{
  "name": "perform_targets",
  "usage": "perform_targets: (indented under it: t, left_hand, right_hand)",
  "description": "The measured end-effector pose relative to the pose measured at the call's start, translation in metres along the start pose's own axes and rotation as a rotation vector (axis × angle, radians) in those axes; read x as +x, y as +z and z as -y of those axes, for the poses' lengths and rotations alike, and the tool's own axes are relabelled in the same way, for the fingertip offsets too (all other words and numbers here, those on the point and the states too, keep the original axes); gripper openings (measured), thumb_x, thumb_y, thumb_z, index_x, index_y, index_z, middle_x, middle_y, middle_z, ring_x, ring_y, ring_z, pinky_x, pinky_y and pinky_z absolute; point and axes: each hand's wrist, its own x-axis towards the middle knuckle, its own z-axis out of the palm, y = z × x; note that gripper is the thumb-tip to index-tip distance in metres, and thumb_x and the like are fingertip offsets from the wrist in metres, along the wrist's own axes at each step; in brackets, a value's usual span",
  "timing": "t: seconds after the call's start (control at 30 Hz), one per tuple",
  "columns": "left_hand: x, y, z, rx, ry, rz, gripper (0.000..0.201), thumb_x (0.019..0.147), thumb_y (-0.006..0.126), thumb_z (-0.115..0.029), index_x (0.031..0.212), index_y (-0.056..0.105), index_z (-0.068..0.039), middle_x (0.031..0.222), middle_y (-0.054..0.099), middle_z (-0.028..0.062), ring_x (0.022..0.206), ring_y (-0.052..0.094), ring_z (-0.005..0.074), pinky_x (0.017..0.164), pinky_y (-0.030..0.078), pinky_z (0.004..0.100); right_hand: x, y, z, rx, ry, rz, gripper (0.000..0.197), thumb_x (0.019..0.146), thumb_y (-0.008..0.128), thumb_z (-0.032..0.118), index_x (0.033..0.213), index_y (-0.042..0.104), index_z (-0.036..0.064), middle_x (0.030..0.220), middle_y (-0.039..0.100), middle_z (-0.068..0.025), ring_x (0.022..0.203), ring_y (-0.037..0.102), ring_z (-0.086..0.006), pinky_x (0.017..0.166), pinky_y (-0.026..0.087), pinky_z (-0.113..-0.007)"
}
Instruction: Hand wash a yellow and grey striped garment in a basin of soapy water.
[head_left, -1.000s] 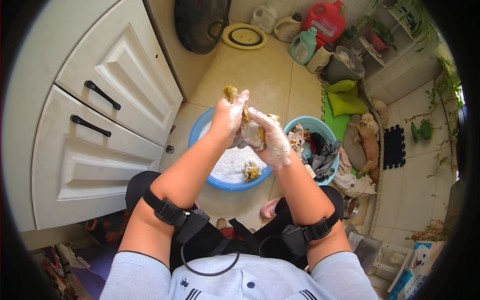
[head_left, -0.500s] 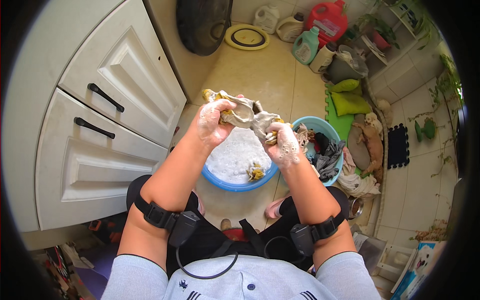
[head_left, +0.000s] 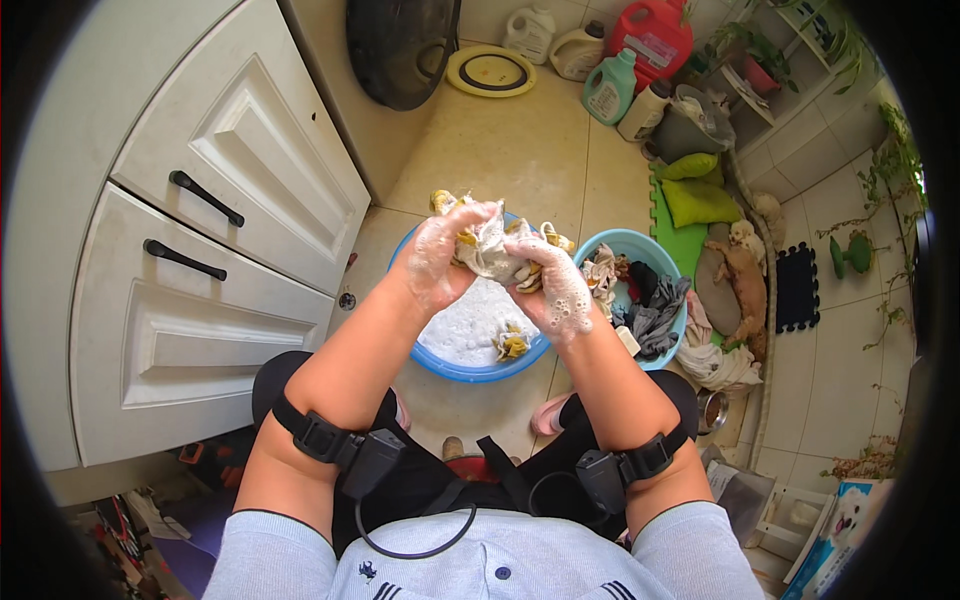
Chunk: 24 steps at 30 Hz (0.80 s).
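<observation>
A wet, soapy cloth item point(head_left: 490, 252), white-grey with yellow patterned parts, is bunched up between my two hands above the blue basin. My left hand point(head_left: 437, 255) grips its left side, with the fingers over the top. On the other side my right hand point(head_left: 556, 290) is closed round it, with foam on the back of the hand and the wrist. Below them, the blue basin point(head_left: 462, 369) holds thick white suds. A yellow and white piece of cloth point(head_left: 511, 342) pokes out of the foam near its right rim.
A light-blue tub point(head_left: 683, 335) of crumpled laundry point(head_left: 655, 310) stands right of the basin. Bottles, including a green jug point(head_left: 610, 88) and a red jug point(head_left: 652, 42), line the far wall. White cabinets point(head_left: 215, 290) flank the left. A brown plush toy point(head_left: 742, 285) lies at the right.
My hands have come closer together, and the cloth stretched between them is now bunched up. The left hand has shifted slightly right.
</observation>
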Motion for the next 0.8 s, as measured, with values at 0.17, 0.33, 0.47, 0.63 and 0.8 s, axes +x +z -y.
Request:
perform_targets:
  t: [0.17,0.33,0.47,0.63,0.8]
  left_hand:
    - [-0.004,-0.008,0.012,0.301,0.027,-0.101,0.017,0.074,0.061,-0.004,0.090,0.054,0.000,0.084,0.056,0.0057,0.083,0.056,0.0163,0.076,0.046,0.0292]
    - [-0.006,-0.018,0.011,0.376,0.020,-0.113,0.022,0.074,0.061,-0.006,0.094,0.055,0.002,0.089,0.058,0.0077,0.079,0.057,0.0158,0.069,0.047,0.0277]
    - [-0.005,-0.012,0.008,0.621,0.138,-0.254,0.020,0.074,0.063,-0.011,0.090,0.057,0.001,0.082,0.059,0.0050,0.073,0.056,0.0129,0.063,0.046,0.0256]
    - [0.000,-0.008,0.012,1.190,0.283,-0.406,0.020,0.075,0.064,-0.018,0.081,0.058,0.000,0.073,0.058,0.0024,0.065,0.051,0.0082,0.058,0.042,0.0242]
    - [-0.009,0.013,0.027,1.417,0.543,-0.284,0.023,0.074,0.065,-0.020,0.072,0.058,0.002,0.063,0.058,0.0069,0.056,0.051,0.0108,0.054,0.043,0.0279]
  right_hand:
    - [0.005,-0.011,0.003,-0.052,-0.029,0.108,0.028,0.072,0.049,-0.005,0.099,0.048,0.0007,0.099,0.053,-0.0095,0.092,0.054,-0.0197,0.088,0.041,-0.032]
    - [0.006,-0.010,0.001,0.007,-0.092,-0.040,0.032,0.071,0.045,-0.004,0.102,0.047,-0.0013,0.101,0.053,-0.0136,0.095,0.053,-0.0233,0.084,0.044,-0.036]
    - [0.007,-0.007,0.006,0.058,-0.036,0.007,0.035,0.075,0.038,0.005,0.109,0.043,-0.0028,0.108,0.050,-0.0167,0.101,0.051,-0.0257,0.090,0.041,-0.040]
    - [-0.001,0.004,0.006,0.182,-0.039,0.004,0.035,0.077,0.038,0.014,0.108,0.042,-0.0022,0.107,0.051,-0.0166,0.099,0.052,-0.0261,0.090,0.041,-0.041]
    - [0.010,-0.004,0.002,0.114,-0.092,-0.182,0.027,0.084,0.040,0.027,0.098,0.044,0.0034,0.094,0.055,-0.0138,0.088,0.056,-0.0263,0.078,0.047,-0.038]
